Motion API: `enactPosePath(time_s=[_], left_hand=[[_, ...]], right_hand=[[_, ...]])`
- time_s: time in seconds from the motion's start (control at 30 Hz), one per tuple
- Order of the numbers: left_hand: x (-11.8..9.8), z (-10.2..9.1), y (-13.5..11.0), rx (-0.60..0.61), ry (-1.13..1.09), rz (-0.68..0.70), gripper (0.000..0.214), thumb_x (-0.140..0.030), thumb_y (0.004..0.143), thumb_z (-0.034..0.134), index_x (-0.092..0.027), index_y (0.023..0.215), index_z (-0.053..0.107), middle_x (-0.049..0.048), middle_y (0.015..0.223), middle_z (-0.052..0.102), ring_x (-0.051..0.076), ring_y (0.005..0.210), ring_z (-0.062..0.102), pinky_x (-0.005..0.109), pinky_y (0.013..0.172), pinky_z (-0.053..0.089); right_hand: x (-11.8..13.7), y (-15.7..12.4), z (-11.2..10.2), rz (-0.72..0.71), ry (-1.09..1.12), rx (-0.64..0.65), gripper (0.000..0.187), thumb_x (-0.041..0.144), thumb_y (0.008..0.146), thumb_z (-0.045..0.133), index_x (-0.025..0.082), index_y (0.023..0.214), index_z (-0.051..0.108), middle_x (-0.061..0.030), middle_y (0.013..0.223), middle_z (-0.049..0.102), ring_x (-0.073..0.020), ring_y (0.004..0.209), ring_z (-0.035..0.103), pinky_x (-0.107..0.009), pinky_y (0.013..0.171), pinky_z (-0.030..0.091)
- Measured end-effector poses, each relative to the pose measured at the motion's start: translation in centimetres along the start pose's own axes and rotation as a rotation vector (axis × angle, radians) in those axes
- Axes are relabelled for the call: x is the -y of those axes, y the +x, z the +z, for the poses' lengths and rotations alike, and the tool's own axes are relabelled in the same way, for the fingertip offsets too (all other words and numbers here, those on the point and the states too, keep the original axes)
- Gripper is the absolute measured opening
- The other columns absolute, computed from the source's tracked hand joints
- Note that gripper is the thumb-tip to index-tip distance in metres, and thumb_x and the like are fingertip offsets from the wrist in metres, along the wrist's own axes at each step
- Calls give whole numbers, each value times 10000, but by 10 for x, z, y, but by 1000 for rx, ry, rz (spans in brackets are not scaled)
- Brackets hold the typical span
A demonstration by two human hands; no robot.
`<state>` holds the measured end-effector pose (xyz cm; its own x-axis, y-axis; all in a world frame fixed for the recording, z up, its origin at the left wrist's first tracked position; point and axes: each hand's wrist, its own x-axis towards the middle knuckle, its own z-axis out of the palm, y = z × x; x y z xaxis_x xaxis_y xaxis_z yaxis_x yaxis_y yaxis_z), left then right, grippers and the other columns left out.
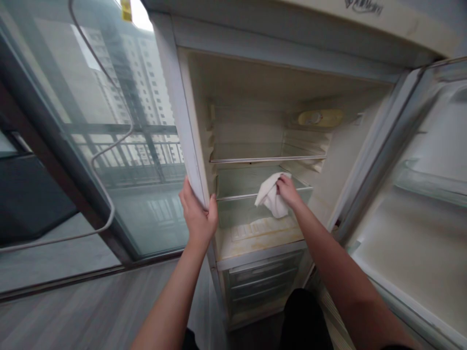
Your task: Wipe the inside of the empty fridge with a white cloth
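Observation:
An old white fridge point(277, 53) stands open in front of me, its inside bare and stained. My left hand point(197, 214) is closed round the fridge's left side wall point(175, 107), thumb on the inner edge. My right hand point(288, 190) reaches inside and grips a white cloth point(270, 197), pressing it on the lower glass shelf point(237, 182). A second glass shelf point(248, 153) sits above. The yellowed floor of the compartment point(255, 233) lies just beneath the cloth.
The fridge door point(419, 204) hangs open at the right with a door rack. Freezer drawers point(262, 282) sit below. A glass balcony door point(91, 121) with a loose cable is at the left. Wooden floor point(91, 311) lies underfoot.

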<state>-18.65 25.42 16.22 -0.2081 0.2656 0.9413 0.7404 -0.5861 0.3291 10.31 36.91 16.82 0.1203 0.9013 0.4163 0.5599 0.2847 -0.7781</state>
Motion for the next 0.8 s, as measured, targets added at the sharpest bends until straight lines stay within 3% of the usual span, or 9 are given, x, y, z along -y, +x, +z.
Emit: enactPosePath(time_s=[0.03, 0.1, 0.2, 0.3, 0.47, 0.53, 0.67, 0.8], left_hand=[[0, 0, 0, 0, 4, 1, 787, -322, 889, 612, -119, 1551, 239, 217, 1459, 449, 317, 1338, 442, 482, 1153, 338], [1, 0, 0, 5, 16, 5, 787, -331, 897, 609, -120, 1554, 232, 220, 1473, 439, 320, 1342, 438, 489, 1160, 333], [2, 0, -1, -4, 25, 13, 786, -333, 904, 613, -135, 1559, 226, 211, 1495, 422, 314, 1378, 410, 484, 1186, 301], [2, 1, -2, -16, 24, 17, 793, -320, 898, 629, -148, 1562, 230, 201, 1504, 417, 307, 1394, 400, 471, 1195, 295], [3, 1, -3, -27, 50, 19, 788, -322, 908, 623, -161, 1567, 223, 200, 1494, 426, 311, 1394, 412, 472, 1191, 307], [3, 1, -3, -36, 57, 11, 789, -312, 904, 633, -170, 1567, 231, 194, 1481, 441, 306, 1384, 426, 463, 1185, 318], [3, 0, -4, -36, 59, -4, 800, -300, 892, 654, -175, 1566, 241, 185, 1465, 457, 302, 1384, 430, 458, 1187, 317], [3, 0, -5, -36, 78, -19, 814, -297, 887, 663, -187, 1570, 234, 176, 1481, 451, 306, 1403, 410, 469, 1195, 308]], right_hand=[[5, -1, 11, -48, -3, 162, 377, 209, 886, 352, 141, 1115, 643, -90, 1044, 673, -172, 848, 622, -298, 788, 531], [15, -3, 30, -186, -160, 322, 386, 244, 923, 387, 180, 1186, 663, -81, 1115, 680, -179, 909, 632, -325, 852, 527], [29, -6, 53, -438, -549, 305, 387, 334, 973, 409, 221, 1225, 681, -88, 1320, 619, -262, 1185, 557, -449, 1044, 440], [42, -7, 73, -485, -691, 414, 469, 377, 1018, 307, 232, 1330, 624, -61, 1518, 468, -316, 1346, 450, -529, 1113, 371], [67, 7, 109, -526, -671, 677, 541, 347, 1033, 258, 167, 1514, 428, -92, 1626, 282, -298, 1511, 246, -519, 1213, 258], [76, 15, 122, -524, -678, 715, 546, 330, 1033, 253, 160, 1530, 399, -106, 1625, 278, -293, 1515, 240, -530, 1210, 268], [88, 25, 144, -582, -726, 682, 474, 292, 1013, 311, 147, 1370, 587, -155, 1542, 411, -326, 1462, 334, -580, 1148, 346], [94, 32, 163, -562, -762, 644, 479, 305, 991, 349, 123, 1344, 617, -213, 1486, 453, -378, 1421, 370, -628, 1106, 367]])
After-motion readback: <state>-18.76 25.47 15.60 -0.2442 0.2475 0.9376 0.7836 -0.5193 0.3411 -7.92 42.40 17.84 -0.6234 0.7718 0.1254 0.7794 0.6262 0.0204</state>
